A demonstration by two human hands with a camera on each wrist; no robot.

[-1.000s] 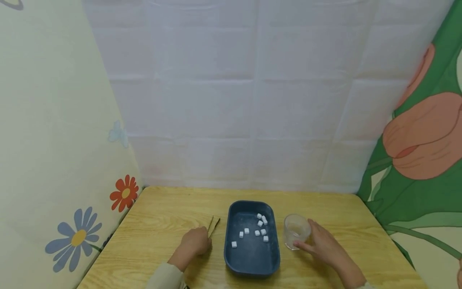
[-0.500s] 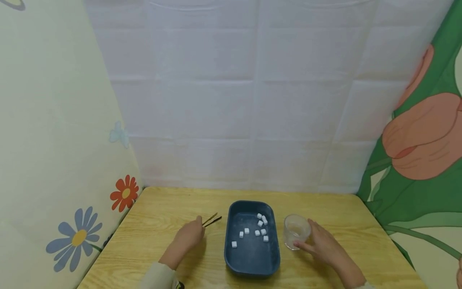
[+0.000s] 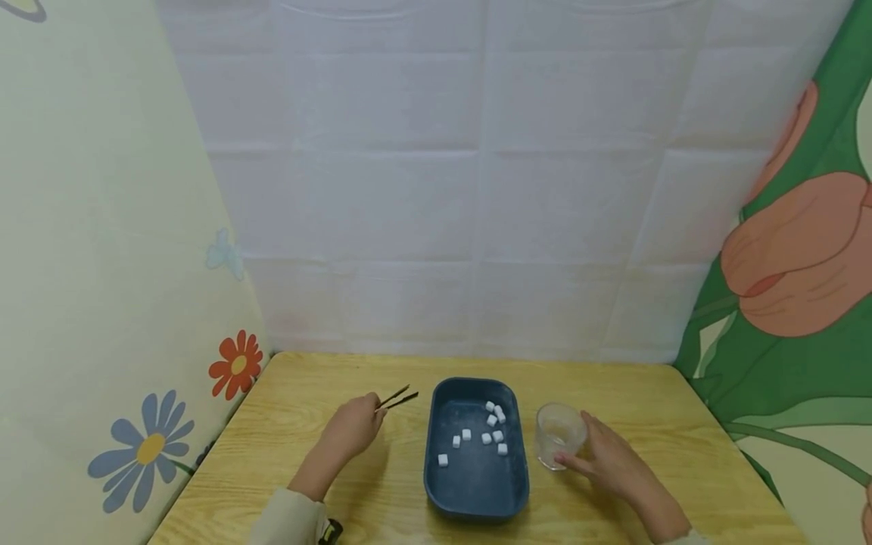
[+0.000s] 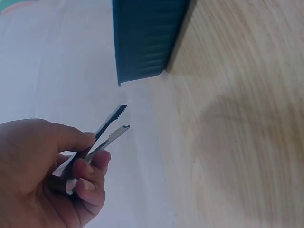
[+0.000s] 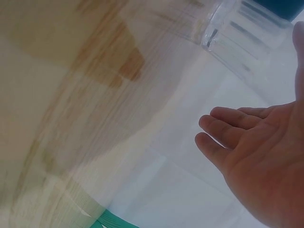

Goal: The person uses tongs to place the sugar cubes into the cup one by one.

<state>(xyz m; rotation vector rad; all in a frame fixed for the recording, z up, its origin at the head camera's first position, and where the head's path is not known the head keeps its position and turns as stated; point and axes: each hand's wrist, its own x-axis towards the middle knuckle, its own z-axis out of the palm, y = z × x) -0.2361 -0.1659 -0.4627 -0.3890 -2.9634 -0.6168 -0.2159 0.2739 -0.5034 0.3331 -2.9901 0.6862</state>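
Observation:
In the head view my left hand (image 3: 350, 426) holds small metal tongs (image 3: 402, 395) left of the dark blue tray. The left wrist view shows the tongs (image 4: 114, 135) between thumb and fingers, with their two serrated tips spread apart and nothing between them. Beside a clear drinking glass (image 3: 559, 433) on the table, my right hand (image 3: 613, 463) rests with its thumb in front and its fingers behind. Seen from the right wrist, those fingers are nearly straight, and the glass (image 5: 249, 40) stands upright past the thumb. Several white cubes (image 3: 498, 437) lie in the tray (image 3: 477, 492).
A wooden table (image 3: 300, 386) carries everything. The tray stands between the two hands, with the glass close to its right wall. A white sheet (image 3: 409, 227) hangs behind the table's far edge, and flower-printed cloths (image 3: 102, 303) flank both sides.
My left hand has moved up and slightly left, swinging the tongs from pointing away to pointing right toward the tray. The right hand, glass and cubes have stayed put.

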